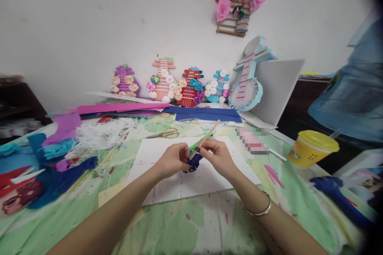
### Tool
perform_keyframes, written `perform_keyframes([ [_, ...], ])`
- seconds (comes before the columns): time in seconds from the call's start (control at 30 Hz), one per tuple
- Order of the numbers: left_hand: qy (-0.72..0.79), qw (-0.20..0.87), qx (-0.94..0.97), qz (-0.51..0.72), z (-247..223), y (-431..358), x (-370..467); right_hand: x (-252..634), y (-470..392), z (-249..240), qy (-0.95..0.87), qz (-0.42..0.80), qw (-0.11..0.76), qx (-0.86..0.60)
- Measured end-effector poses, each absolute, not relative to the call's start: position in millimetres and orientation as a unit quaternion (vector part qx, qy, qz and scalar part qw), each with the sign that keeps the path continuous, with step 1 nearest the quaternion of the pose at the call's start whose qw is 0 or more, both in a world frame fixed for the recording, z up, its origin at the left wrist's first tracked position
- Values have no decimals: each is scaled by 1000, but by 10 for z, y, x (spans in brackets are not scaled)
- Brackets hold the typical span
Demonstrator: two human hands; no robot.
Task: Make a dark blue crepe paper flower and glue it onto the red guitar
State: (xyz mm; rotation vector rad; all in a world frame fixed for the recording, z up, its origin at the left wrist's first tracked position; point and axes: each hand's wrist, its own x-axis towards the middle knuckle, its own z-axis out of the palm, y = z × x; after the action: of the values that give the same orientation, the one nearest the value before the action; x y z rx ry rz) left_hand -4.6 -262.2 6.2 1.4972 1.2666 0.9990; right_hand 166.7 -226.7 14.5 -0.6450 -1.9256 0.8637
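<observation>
Over the white board (pixel 170 189), my left hand (pixel 175 160) has its fingers closed round a small dark blue piece (pixel 195 161). My right hand (pixel 217 154) pinches a thin wooden stick (pixel 210 132), which slants up and to the right. The stick's lower part lies against the blue piece between my two hands. A bright green strip (pixel 196 144) shows just behind the stick, near the fingertips of both hands. My fingers partly hide the blue piece.
Gold-handled scissors (pixel 169 132) lie behind the board. White string (pixel 103 135) is heaped at the left. Blue paper strips (pixel 209 114) and decorated instrument shapes (pixel 189 87) stand farther back. On the right are a yellow tub (pixel 312 149) and a dark blue tool (pixel 341 199).
</observation>
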Motion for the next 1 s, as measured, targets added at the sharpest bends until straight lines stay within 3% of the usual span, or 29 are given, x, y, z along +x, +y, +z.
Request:
perform_keyframes([
  [1.0,506,454,611,405,60,-2620,-50,1670,-2268,149,-781,344,454,-257],
])
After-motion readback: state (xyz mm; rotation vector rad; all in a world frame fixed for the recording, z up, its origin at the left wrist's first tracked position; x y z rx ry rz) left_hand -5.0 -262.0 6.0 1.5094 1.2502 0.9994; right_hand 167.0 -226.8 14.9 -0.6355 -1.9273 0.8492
